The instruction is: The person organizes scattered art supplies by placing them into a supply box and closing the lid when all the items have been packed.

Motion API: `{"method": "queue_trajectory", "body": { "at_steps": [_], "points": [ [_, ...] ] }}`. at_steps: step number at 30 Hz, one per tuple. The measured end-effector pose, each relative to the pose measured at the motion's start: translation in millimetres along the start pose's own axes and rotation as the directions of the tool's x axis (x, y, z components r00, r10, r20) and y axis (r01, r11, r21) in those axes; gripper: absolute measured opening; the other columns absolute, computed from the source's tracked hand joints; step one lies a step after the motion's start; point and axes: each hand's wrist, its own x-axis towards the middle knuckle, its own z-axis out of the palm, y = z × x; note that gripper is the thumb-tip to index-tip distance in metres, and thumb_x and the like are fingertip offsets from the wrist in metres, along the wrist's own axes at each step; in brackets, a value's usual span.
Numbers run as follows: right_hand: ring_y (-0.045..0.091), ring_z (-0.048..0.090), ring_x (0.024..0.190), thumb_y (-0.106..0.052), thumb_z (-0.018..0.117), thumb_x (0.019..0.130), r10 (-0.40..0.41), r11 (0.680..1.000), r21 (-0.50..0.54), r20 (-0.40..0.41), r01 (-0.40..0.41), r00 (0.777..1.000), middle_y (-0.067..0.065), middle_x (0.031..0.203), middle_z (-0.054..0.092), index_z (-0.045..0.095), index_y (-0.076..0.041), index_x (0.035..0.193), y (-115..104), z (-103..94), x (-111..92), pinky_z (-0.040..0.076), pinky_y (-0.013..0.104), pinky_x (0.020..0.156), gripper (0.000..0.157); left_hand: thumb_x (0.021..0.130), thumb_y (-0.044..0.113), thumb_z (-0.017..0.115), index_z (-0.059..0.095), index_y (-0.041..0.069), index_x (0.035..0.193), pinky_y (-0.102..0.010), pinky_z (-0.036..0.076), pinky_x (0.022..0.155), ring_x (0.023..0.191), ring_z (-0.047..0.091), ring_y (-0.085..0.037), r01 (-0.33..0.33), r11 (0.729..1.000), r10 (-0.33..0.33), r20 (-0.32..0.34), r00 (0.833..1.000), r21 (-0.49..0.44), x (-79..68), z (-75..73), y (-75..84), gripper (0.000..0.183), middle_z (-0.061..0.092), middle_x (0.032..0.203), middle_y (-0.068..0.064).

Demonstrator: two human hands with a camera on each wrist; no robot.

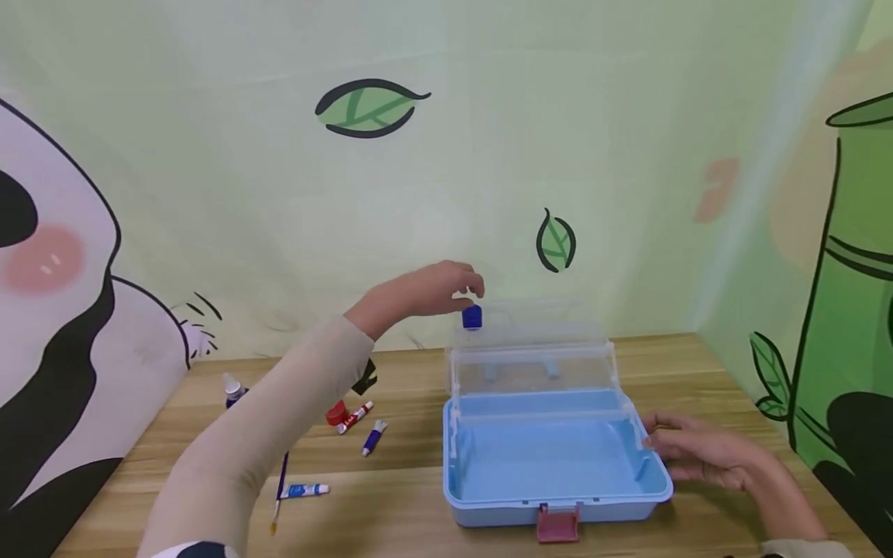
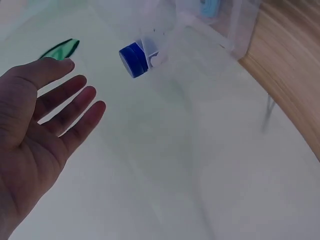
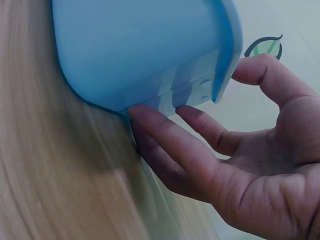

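Note:
A light blue storage box (image 1: 558,457) with a clear lid (image 1: 530,333) stands opened on the table, its lid raised at the back. My right hand (image 1: 711,449) grips its right wall; in the right wrist view the thumb is at the rim and the fingers (image 3: 160,127) press the outer side. Up by the raised lid, my left hand (image 1: 436,288) hangs with fingers loosely bent. A small blue-capped container (image 2: 134,60) sits at the corner of the clear lid. In the left wrist view it is apart from the left hand's fingertips.
Left of the box lie a red paint tube (image 1: 356,417), a dark blue tube (image 1: 374,438), a light blue tube (image 1: 307,490) and a paintbrush (image 1: 281,488). A red pot (image 1: 336,412) and a bottle (image 1: 233,389) stand behind. A pink latch (image 1: 558,524) hangs at the box front.

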Motion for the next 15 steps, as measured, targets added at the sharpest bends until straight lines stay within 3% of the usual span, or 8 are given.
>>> {"method": "queue_trajectory", "body": {
  "at_steps": [6, 15],
  "points": [
    [0.022, 0.061, 0.114, -0.014, 0.052, 0.103, -0.008, 1.0, -0.02, 0.019, 0.009, 1.0, 0.012, 0.123, 0.059, 0.042, 0.002, 0.132, 0.6, -1.3, 3.2, 0.055, 0.046, 0.094, 0.034, 0.1, 0.007, 0.063, 0.069, 0.004, 0.118, -0.036, 0.054, 0.096, 0.111, 0.065, -0.026, 0.033, 0.999, -0.033, -0.048, 0.998, 0.014, -65.3, 2.5, 15.5, 0.019, 0.067, 0.119, -0.011],
    [0.023, 0.063, 0.112, -0.013, 0.052, 0.104, -0.012, 1.0, -0.013, 0.052, 0.012, 0.999, 0.012, 0.121, 0.06, 0.042, 0.001, 0.13, 0.3, 1.0, 3.7, 0.056, 0.046, 0.092, 0.031, 0.096, 0.005, 0.067, 0.07, 0.003, 0.116, -0.037, 0.057, 0.089, 0.106, 0.067, -0.026, 0.159, 0.987, -0.159, -0.099, 0.982, -0.007, -155.1, 29.0, 10.3, 0.02, 0.068, 0.116, -0.01]
  ]
}}
